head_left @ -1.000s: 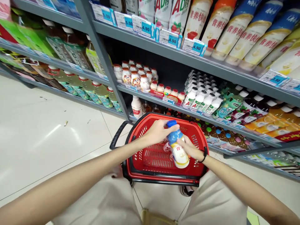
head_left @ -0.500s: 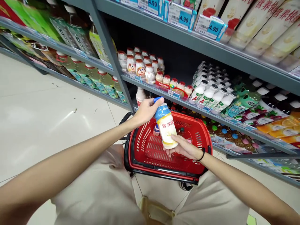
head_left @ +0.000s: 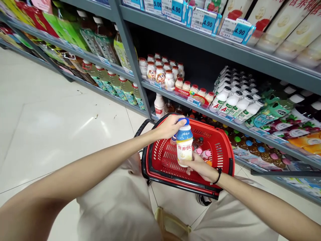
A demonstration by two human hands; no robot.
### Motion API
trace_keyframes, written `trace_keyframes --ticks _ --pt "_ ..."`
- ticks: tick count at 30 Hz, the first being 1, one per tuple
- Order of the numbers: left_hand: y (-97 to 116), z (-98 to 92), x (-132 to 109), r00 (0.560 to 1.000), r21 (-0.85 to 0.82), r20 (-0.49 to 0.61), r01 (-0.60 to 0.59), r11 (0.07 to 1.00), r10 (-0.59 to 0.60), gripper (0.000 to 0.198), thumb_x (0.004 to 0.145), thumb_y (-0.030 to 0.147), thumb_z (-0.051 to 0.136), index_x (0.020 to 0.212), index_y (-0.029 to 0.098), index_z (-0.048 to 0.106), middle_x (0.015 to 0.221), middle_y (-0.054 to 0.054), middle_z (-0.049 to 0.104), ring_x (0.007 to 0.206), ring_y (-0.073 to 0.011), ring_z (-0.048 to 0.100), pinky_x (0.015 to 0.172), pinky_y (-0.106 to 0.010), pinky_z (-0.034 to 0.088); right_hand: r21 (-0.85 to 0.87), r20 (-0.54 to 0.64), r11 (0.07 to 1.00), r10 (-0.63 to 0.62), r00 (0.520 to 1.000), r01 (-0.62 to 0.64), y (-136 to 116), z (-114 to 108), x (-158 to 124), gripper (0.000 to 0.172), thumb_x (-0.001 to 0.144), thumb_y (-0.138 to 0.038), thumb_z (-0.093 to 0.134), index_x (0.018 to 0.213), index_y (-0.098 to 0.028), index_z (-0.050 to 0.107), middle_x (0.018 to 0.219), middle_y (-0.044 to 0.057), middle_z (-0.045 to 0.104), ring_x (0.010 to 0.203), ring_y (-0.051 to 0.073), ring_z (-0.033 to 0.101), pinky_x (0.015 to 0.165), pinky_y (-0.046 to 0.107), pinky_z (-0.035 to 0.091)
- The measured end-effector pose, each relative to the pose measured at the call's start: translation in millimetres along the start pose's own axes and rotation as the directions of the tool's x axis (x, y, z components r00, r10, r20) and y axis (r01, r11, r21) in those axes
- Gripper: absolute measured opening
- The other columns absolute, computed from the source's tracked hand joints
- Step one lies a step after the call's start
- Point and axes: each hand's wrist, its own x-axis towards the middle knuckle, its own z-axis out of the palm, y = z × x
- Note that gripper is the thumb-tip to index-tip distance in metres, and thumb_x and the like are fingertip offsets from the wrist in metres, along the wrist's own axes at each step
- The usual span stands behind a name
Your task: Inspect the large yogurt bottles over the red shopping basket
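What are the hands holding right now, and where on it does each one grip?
A blue-capped white drink bottle: the left hand holds its cap end, the right hand cradles its base.

Glossy plastic bottle (head_left: 184, 150) — red plastic basket (head_left: 230, 157) — matt metal shelving (head_left: 276, 68).

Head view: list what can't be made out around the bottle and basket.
Head view:
- Red basket contents: partly hidden by the blue-capped bottle, left hand and right hand.
- Bottle's small print: too small to read.
- Top-shelf bottles: cut off by the top edge.
- Price tag fine print: too small.
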Motion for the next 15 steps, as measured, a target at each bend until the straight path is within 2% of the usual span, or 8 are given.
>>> trace_keyframes --ticks 6,8,11,15 --pt "-2.9 5.5 0.4 1.000 -0.088 0.008 0.014 0.996 -0.014 0.049 0.102 0.051 0.030 0.086 0.017 0.062 0.091 -0.008 0.069 0.086 -0.0223 0.063 0.082 -0.036 0.053 -0.037 -0.034 0.999 0.008 0.999 -0.009 4.4 -9.9 2.6 0.060 0.064 -0.038 0.098 0.105 -0.016 0.060 0.078 -0.003 0.064 0.053 0.008 0.052 0.045 0.023 0.047" --pt "-2.3 8.0 0.7 0.999 -0.109 0.037 0.027 0.994 -0.024 0.043 0.101 0.052 0.040 0.091 0.017 0.063 0.092 -0.007 0.069 0.085 -0.0209 0.063 0.081 -0.034 0.053 0.002 -0.019 1.000 0.005 1.000 -0.005 6.4 -13.0 2.3 0.061 0.064 -0.039 0.099 0.105 -0.017 0.059 0.079 -0.003 0.064 0.053 0.008 0.050 0.045 0.022 0.047" --pt "2.7 12.7 1.3 0.994 -0.085 0.102 0.035 0.996 -0.027 0.034 0.096 0.051 0.059 0.097 0.017 0.062 0.095 -0.006 0.068 0.083 -0.0185 0.064 0.078 -0.031 0.053 0.114 0.083 0.993 0.013 0.996 -0.022 8.4 -14.8 -1.1 0.059 0.068 -0.043 0.097 0.104 -0.018 0.058 0.080 -0.004 0.062 0.051 0.005 0.040 0.048 0.023 0.048" --pt "12.0 21.0 3.4 0.993 -0.161 0.110 0.069 0.984 -0.051 0.037 0.096 0.051 0.062 0.106 0.016 0.064 0.105 -0.010 0.074 0.093 -0.0209 0.070 0.082 -0.032 0.056 0.212 0.158 0.977 -0.034 0.987 0.000 8.1 -10.6 -4.4 0.056 0.073 -0.050 0.093 0.102 -0.019 0.057 0.078 -0.007 0.058 0.049 0.003 0.030 0.049 0.022 0.046"
